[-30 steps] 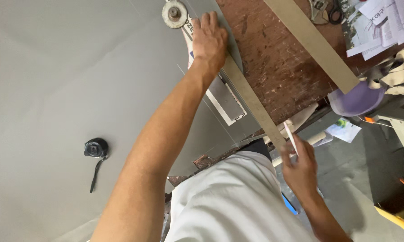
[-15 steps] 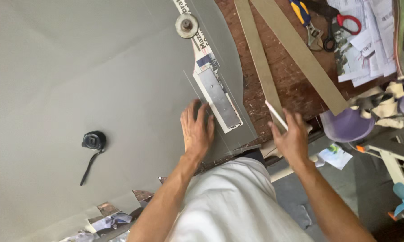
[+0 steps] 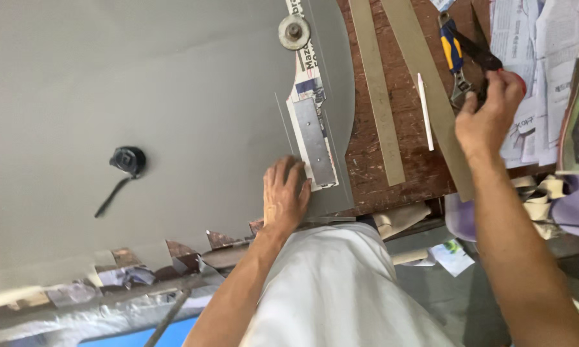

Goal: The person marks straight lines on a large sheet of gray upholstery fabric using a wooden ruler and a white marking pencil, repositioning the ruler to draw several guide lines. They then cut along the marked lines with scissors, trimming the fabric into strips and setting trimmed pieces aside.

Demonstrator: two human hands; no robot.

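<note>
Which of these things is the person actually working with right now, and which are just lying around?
In use:
left hand pressing the large grey sheet
right hand at the blue-handled snips

Lying about:
small black tape measure
thin white stick
two flat metal strips
newspapers

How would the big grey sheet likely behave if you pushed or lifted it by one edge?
The grey sheet looks thin and wide, so it would probably flex or sag. Its smooth face may slide easily on the bench; the left hand presses it flat.
</note>
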